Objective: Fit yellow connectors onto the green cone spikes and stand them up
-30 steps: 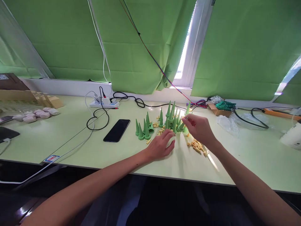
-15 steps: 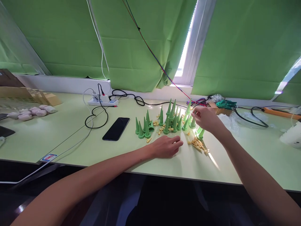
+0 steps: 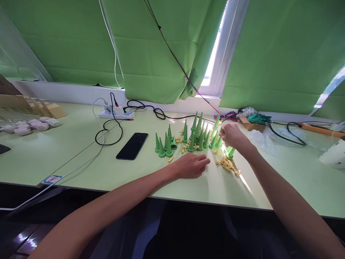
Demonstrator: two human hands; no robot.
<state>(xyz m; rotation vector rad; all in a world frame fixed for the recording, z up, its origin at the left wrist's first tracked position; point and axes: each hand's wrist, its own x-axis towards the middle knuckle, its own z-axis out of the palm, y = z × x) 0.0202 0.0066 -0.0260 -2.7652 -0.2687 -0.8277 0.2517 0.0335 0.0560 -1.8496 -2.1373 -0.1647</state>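
Observation:
Several green cones (image 3: 191, 143) stand in a cluster on the pale green table (image 3: 129, 180), with small yellow pieces (image 3: 185, 147) scattered among them. My left hand (image 3: 192, 165) rests on the table in front of the cones, its fingers curled together; whether anything is between them is hidden. At the right side of the cluster, my right hand (image 3: 232, 136) is closed beside the cones, its fingertips pinched on something too small to make out. Below it lies a pile of yellow pieces (image 3: 227, 164), near a tilted green cone (image 3: 230, 152).
A black phone (image 3: 132, 146) lies left of the cones. Behind it are a power strip (image 3: 117, 113) and looping cables. White bulb-shaped items (image 3: 40, 124) sit at the far left. A cardboard box (image 3: 252, 123) and clear plastic bags (image 3: 269, 136) lie at the back right.
My right hand has moved slightly down, still near the right-hand cones. My left hand has barely moved. The view has shifted a little.

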